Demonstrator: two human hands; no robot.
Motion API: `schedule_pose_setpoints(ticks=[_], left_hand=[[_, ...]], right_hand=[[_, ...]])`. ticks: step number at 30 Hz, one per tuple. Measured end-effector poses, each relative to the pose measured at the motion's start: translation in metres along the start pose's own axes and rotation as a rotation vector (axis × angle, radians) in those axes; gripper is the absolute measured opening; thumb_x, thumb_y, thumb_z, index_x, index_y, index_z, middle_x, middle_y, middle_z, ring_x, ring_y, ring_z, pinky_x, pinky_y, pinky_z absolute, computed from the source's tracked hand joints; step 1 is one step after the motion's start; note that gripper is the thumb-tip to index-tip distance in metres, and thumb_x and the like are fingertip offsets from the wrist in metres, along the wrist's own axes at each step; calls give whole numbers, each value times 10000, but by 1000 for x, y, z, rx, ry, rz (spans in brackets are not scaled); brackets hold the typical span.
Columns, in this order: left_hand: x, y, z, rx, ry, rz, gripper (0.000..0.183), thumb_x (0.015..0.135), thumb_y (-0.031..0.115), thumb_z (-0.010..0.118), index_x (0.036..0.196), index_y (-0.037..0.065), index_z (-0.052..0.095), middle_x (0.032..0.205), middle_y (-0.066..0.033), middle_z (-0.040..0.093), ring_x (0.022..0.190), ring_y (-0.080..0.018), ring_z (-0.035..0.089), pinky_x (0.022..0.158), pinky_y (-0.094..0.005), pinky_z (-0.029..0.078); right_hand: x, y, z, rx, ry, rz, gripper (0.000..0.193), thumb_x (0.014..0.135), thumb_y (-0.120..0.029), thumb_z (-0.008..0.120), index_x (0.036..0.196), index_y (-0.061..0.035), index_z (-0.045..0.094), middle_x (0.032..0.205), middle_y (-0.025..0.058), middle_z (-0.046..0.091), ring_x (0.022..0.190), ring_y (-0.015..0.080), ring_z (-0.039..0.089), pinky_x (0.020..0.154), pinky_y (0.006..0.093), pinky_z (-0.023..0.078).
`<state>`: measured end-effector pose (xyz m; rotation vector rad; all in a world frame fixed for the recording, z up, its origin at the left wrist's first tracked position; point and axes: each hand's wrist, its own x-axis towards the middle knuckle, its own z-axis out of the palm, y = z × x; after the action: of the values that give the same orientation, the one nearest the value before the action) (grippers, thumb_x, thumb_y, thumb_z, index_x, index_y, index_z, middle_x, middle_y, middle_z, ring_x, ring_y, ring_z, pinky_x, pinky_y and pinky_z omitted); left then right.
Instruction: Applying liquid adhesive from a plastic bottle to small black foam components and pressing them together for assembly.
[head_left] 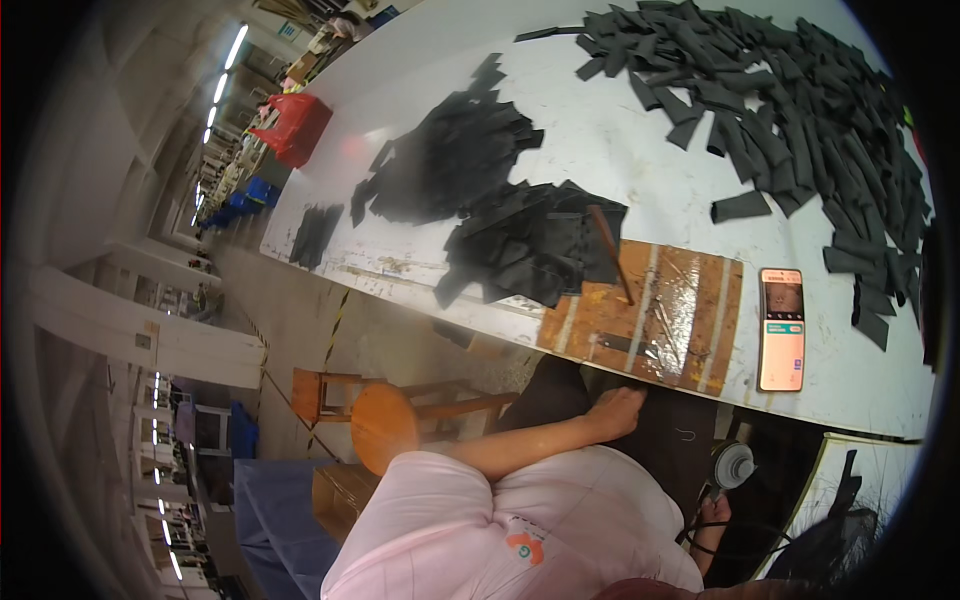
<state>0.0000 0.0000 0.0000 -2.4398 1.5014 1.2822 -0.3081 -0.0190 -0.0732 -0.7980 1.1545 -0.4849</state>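
Note:
My left hand [615, 412] rests over my lap, just below the table's front edge. Its fingers are curled closed, and whatever may be in them is hidden. Lower right, my right hand [716, 512] is closed beside a round pale disc-shaped device [734, 466] and a dark cable; I cannot make out what it grips. Nearest my left hand on the table lies a brown board [725, 300] with strips of clear tape. A thin brown stick [612, 255] lies across its far left corner and over a heap of dark cloth pieces [520, 240].
More dark cloth pieces [455, 155] spread farther left, with a small stack [317, 236] near the edge. A large pile of dark folded strips [790, 140] covers the right. A lit phone [782, 370] lies right of the board. A red bag [300, 130] and wooden stool [385, 425] are left.

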Motion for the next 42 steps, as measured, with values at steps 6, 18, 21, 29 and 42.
schedule_pose_setpoints(ticks=[6,18,21,29,42], left_hand=[[-22,-1,0,-201,190,252,283,754,105,537,1010,10,460,967,-191,501,938,-364,492,789,-423,407],[-70,43,-44,-400,215,1180,973,464,332,763,1230,-6,266,1192,-183,324,1120,-339,340,900,-410,300],[-82,37,-54,-408,317,1270,1135,395,476,769,1268,5,216,1231,-194,310,1157,-349,312,928,-427,261],[-134,17,-83,-1108,294,1213,1108,495,583,732,1260,-26,211,1162,-153,431,1110,-235,427,925,-346,333],[-173,-46,-96,-596,824,811,876,407,230,739,1161,-8,362,1084,-183,469,982,-339,475,868,-399,365]], right_hand=[[-47,-52,22,-148,-27,-184,113,829,-103,468,752,-86,386,536,-11,374,392,77,358,344,208,293],[-110,-128,72,-249,-302,-512,308,829,-310,515,753,-45,377,587,63,443,408,124,405,353,242,330],[-112,-153,94,-353,-465,-559,319,826,-320,517,748,-41,382,602,73,456,413,126,411,367,245,338],[-96,-216,163,-636,-949,-649,350,818,-347,524,736,-32,395,644,98,490,425,134,427,402,252,359],[-85,-210,217,-795,-528,-998,749,750,-655,335,974,49,458,773,85,483,678,161,461,601,267,361]])
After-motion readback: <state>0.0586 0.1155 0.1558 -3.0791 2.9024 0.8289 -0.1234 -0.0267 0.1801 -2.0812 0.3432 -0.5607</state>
